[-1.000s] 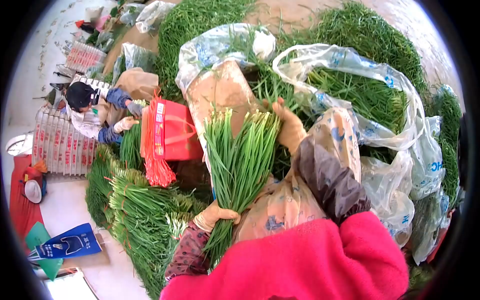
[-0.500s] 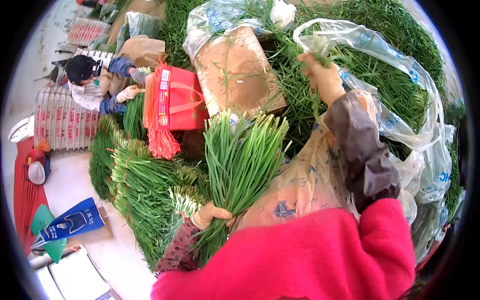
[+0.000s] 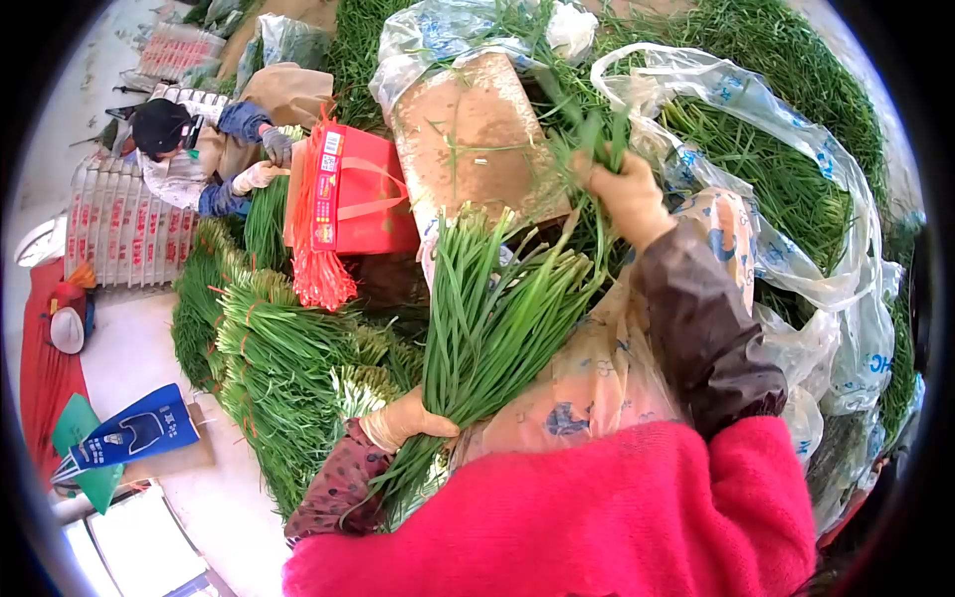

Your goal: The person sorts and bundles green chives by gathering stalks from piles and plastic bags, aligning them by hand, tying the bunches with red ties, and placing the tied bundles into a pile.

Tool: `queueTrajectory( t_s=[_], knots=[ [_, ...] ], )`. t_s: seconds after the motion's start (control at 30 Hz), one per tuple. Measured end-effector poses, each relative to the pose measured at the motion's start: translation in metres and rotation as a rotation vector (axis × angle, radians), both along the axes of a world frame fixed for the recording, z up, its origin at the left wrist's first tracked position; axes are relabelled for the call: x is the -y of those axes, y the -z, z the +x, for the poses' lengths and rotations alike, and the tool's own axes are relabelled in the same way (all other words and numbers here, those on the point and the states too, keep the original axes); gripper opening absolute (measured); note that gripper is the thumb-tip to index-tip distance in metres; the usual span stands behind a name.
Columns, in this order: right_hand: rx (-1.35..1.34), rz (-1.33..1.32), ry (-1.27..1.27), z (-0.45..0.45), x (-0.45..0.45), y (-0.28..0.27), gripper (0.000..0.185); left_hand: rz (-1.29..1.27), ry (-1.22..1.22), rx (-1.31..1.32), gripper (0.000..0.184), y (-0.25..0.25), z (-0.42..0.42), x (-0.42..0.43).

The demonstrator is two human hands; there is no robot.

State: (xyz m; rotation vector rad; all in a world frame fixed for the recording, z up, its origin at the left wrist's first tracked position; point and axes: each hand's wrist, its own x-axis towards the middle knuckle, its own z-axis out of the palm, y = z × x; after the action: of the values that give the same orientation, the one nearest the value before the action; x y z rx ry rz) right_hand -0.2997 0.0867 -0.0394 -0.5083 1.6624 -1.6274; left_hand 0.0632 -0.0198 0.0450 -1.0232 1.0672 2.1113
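My left hand (image 3: 408,420), in a pale glove, is closed around the lower part of a thick bunch of garlic chives (image 3: 497,308). The cut ends of that bunch fan out upward, and its leaf tips hang below the hand. To the upper right, my right hand (image 3: 629,194), gloved too, is closed on a few loose chive leaves (image 3: 602,139), partly blurred. It is beside a brown board (image 3: 477,129) with wet marks and stray leaves. A plastic apron (image 3: 567,398) covers my lap under the bunch.
Tied chive bundles (image 3: 288,368) are stacked at the left. A red bag (image 3: 368,189) holds red ties (image 3: 323,274). Loose chives (image 3: 776,159) lie in an open plastic bag (image 3: 836,279) at the right. Another person (image 3: 194,149) handles chives at the upper left.
My right hand has moved down and slightly left with the loose leaves, toward the board. The bunch in my left hand has tilted to the right and its ends have spread.
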Motion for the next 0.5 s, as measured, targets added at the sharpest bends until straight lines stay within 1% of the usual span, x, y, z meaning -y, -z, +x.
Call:
queueTrajectory(
  t_s=[0.03,0.07,0.1,0.17,0.2,0.23,0.27,0.33,0.37,0.4,0.43,0.5],
  knots=[
    [0.142,0.066,-0.024,-0.016,-0.002,-0.013,0.032,0.004,0.003,-0.006,0.066,0.003,-0.001,0.000],
    [0.053,0.019,-0.234,-0.029,0.003,0.001,0.040,-0.076,0.063,-0.078,0.068,0.005,-0.003,0.000],
    [-0.007,0.241,-0.442,-0.030,0.002,-0.032,0.054,-0.157,0.126,-0.149,0.069,0.007,-0.005,0.001],
    [-0.350,0.364,-0.864,-0.028,0.013,-0.038,0.065,-0.125,0.154,-0.117,0.071,0.007,-0.007,0.004],
    [-0.296,0.370,-0.966,-0.021,0.016,-0.035,0.067,-0.180,0.223,-0.128,0.072,0.005,-0.012,0.004],
    [-0.283,0.312,-1.228,-0.019,0.027,-0.011,0.054,-0.235,0.290,-0.140,0.072,0.002,-0.016,0.003],
    [-0.156,0.286,-1.285,-0.012,0.033,0.002,0.052,-0.307,0.304,-0.178,0.072,-0.001,-0.020,0.000],
    [0.204,0.214,-1.170,0.005,0.032,0.018,0.048,-0.356,0.291,-0.147,0.072,-0.016,-0.032,-0.004],
    [0.447,0.151,-1.050,0.012,0.030,0.024,0.046,-0.400,0.278,-0.104,0.072,-0.020,-0.034,-0.005],
    [0.695,0.072,-0.906,0.022,0.030,0.025,0.044,-0.571,0.378,-0.107,0.075,-0.021,-0.033,-0.006],
    [0.914,0.000,-0.769,0.029,0.028,0.026,0.042,-0.570,0.374,-0.105,0.075,-0.023,-0.033,-0.006],
    [1.181,-0.091,-0.520,0.040,0.023,0.027,0.039,-0.824,0.489,0.012,0.079,-0.030,-0.034,-0.004]
  ],
)
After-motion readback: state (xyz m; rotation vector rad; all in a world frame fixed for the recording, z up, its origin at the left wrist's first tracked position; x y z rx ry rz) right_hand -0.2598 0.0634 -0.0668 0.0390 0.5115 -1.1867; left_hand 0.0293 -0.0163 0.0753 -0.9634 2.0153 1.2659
